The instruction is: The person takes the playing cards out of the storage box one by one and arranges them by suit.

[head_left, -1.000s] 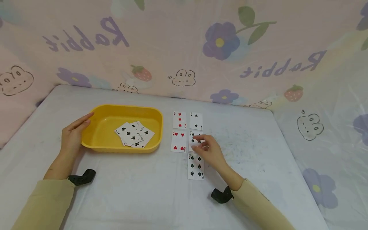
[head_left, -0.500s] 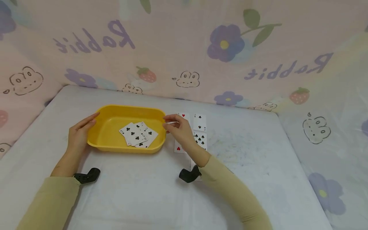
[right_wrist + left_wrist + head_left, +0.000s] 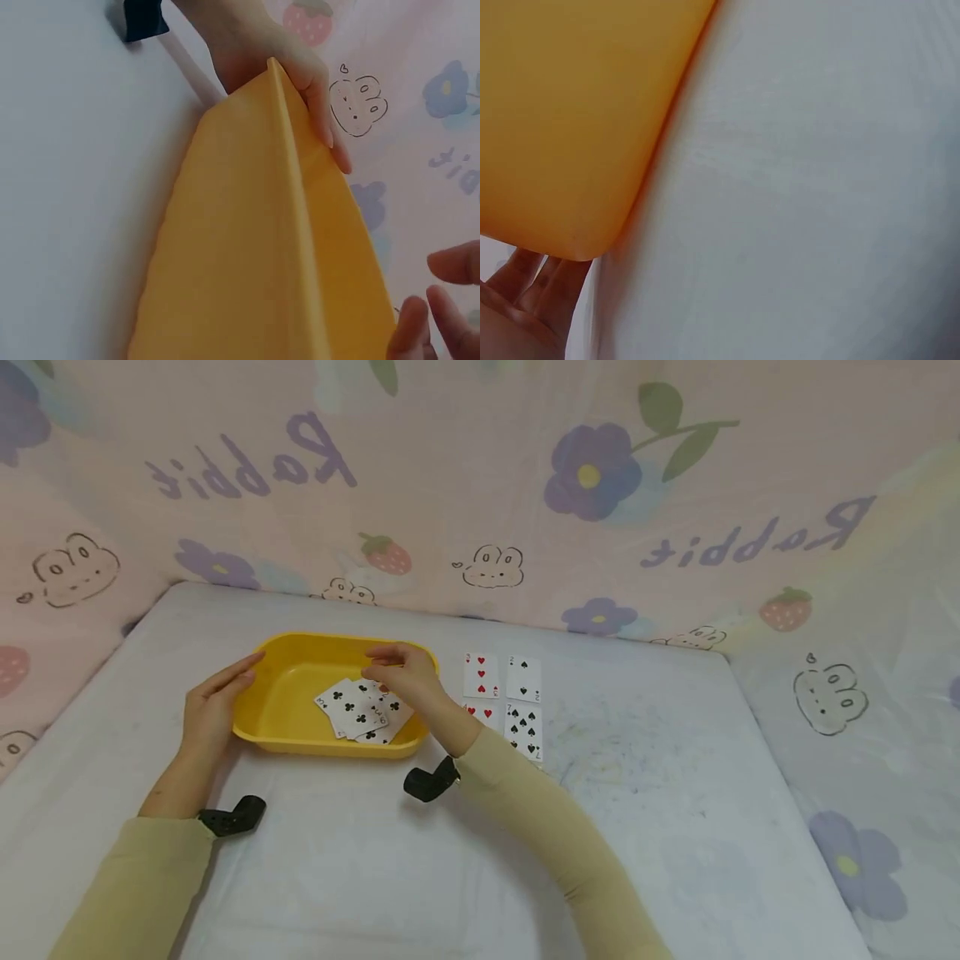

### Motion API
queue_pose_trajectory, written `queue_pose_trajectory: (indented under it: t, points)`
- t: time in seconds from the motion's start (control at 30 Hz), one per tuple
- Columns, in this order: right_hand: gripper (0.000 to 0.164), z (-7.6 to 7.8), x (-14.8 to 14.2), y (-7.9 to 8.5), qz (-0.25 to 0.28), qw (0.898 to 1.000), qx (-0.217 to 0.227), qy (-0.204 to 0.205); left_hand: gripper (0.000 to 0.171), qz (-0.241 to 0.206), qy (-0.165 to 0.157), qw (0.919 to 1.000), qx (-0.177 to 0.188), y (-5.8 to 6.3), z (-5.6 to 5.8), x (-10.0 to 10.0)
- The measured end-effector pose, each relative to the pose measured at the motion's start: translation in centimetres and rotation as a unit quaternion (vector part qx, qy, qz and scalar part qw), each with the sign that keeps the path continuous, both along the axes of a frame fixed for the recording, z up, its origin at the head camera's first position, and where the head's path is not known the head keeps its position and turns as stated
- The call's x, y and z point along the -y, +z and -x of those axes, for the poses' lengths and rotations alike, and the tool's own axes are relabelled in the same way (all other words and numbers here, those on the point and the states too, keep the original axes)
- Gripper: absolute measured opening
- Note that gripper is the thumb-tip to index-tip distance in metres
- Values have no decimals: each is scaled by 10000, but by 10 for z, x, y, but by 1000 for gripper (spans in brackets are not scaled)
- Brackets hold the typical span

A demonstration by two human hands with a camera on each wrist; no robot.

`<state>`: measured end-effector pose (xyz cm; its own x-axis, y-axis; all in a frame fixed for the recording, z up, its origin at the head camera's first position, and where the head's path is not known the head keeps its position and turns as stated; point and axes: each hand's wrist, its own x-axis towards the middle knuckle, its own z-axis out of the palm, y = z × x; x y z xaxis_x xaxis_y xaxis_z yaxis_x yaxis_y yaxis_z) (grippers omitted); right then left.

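Note:
My left hand (image 3: pixel 210 714) lies against the left end of a yellow plastic tub (image 3: pixel 300 747), its fingers extended along the rim. The left wrist view shows fingers (image 3: pixel 551 292) at the tub's corner. My right hand (image 3: pixel 405 675) is over the tub's right part, above a loose, overlapping pile of club playing cards (image 3: pixel 352 708). In the right wrist view, the fingers (image 3: pixel 409 326) and thumb are bent and apart, with no card between them. The hand covers the pile's upper right part.
Right of the tub lie a three of hearts (image 3: pixel 481 677), two of spades (image 3: pixel 523 679), four of hearts (image 3: pixel 486 713) and seven of spades (image 3: pixel 522 727). The right sleeve (image 3: pixel 547 818) crosses the white table (image 3: pixel 337 877). A patterned curtain (image 3: pixel 450 460) hangs behind.
The right hand has moved left from the seven of spades, across the tub's right rim, to above the club cards. Its sleeve now hides the six of spades. The left hand stays at the tub.

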<state>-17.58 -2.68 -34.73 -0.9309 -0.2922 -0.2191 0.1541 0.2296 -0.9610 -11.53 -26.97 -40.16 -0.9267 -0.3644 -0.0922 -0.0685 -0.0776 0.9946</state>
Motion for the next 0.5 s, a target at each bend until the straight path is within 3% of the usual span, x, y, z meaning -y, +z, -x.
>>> queue_pose_trajectory:
  t: [0.2, 0.3, 0.4, 0.5]
  points:
    - [30, 5, 27, -11, -637, 9963, 573, -99, 35, -114, -35, 9999, -12, -1, -1, 2]
    - [37, 8, 36, -19, -1133, 9907, 734, 177, 35, -47, -32, 10000, -5, -1, 0, 1]
    - [51, 9, 41, -25, -1854, 9786, 507, 732, 35, -11, 9, 10000, -13, -1, 1, 0]
    - [66, 9, 43, -31, -2654, 9562, -32, 1231, 33, -25, 21, 9999, -95, -2, 2, 0]
